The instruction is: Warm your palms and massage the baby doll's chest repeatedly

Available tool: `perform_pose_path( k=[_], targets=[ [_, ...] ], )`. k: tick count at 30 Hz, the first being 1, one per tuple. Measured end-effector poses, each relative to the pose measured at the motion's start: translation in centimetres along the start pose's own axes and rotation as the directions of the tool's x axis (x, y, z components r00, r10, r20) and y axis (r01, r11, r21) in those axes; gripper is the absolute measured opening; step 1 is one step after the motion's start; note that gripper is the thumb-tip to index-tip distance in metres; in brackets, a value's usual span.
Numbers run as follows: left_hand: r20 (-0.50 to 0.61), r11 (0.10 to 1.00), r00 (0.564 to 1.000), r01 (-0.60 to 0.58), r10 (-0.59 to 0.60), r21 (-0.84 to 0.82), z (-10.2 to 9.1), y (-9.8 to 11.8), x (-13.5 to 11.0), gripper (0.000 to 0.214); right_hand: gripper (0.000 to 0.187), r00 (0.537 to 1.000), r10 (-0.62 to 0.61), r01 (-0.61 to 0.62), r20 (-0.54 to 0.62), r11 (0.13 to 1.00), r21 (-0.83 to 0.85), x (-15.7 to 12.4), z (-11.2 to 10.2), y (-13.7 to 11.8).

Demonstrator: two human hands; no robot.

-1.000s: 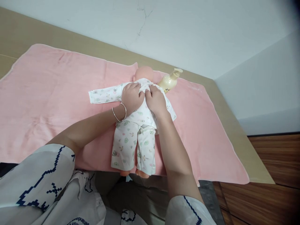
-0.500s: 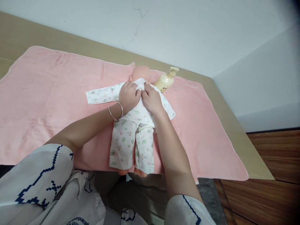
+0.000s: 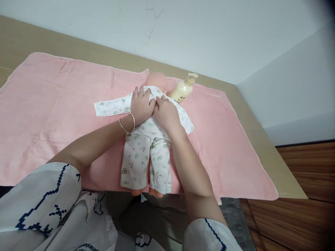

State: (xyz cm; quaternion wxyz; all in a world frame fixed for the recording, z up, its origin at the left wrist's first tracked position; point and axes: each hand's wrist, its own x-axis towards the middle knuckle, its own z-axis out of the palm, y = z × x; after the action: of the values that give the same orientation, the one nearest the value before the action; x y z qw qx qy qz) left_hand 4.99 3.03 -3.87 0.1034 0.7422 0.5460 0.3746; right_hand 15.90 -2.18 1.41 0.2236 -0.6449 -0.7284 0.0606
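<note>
A baby doll (image 3: pixel 156 80) lies on its back, its head away from me, dressed in a white printed shirt (image 3: pixel 115 105) and matching pants (image 3: pixel 136 160). My left hand (image 3: pixel 141 105) rests on the left of the shirt's chest with its fingers spread, and a bracelet circles that wrist. Beside it, my right hand (image 3: pixel 166 113) has bent fingers closed on the shirt front near the collar. Both thumbs meet at the middle of the chest. My hands hide the shirt's fastening. The doll's feet poke out below the pants legs.
A pale yellow pump bottle (image 3: pixel 181 90) is just right of the doll's head. Under everything spreads a pink blanket (image 3: pixel 65 104) on a tan table (image 3: pixel 290 184). A white wall (image 3: pixel 199 42) rises behind, and wooden panels (image 3: pixel 309 170) are at the lower right.
My left hand's fingers have loosened from the collar and spread out flat on the shirt. My right hand has moved slightly down, and the collar shows more.
</note>
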Motion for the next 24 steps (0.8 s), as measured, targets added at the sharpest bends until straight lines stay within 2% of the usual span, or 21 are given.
perform_pose_path(
  k=[3,8,11,17,22,24],
  targets=[
    [0.006,1.0,1.0,0.003,-0.002,-0.017,0.0,-0.1,0.0,0.046,0.043,1.0,-0.003,0.003,0.003,1.0,0.002,0.0,0.3,0.1],
    [-0.006,0.999,1.0,-0.017,0.017,-0.033,-0.2,0.2,-0.3,0.041,0.051,1.0,-0.028,0.027,0.01,0.994,0.11,1.3,1.4,3.2],
    [-0.013,0.999,0.999,-0.032,0.032,-0.04,-0.2,0.1,-0.4,0.039,0.053,0.999,-0.04,0.042,-0.015,0.982,0.185,1.7,1.3,4.4],
    [-0.091,0.978,0.993,-0.085,0.069,-0.19,-0.1,-0.8,-0.5,0.052,0.049,0.966,-0.04,0.096,-0.254,0.972,0.215,1.3,1.2,3.3],
    [-0.127,0.972,0.991,-0.067,0.039,-0.224,0.2,-0.9,-0.6,0.07,0.047,0.992,-0.039,0.059,-0.117,0.984,0.17,1.2,2.0,2.4],
    [-0.127,0.974,0.991,-0.07,0.043,-0.215,0.1,-0.8,-0.6,0.067,0.046,0.984,-0.058,0.089,-0.17,0.979,0.184,1.2,1.7,2.1]
  ],
)
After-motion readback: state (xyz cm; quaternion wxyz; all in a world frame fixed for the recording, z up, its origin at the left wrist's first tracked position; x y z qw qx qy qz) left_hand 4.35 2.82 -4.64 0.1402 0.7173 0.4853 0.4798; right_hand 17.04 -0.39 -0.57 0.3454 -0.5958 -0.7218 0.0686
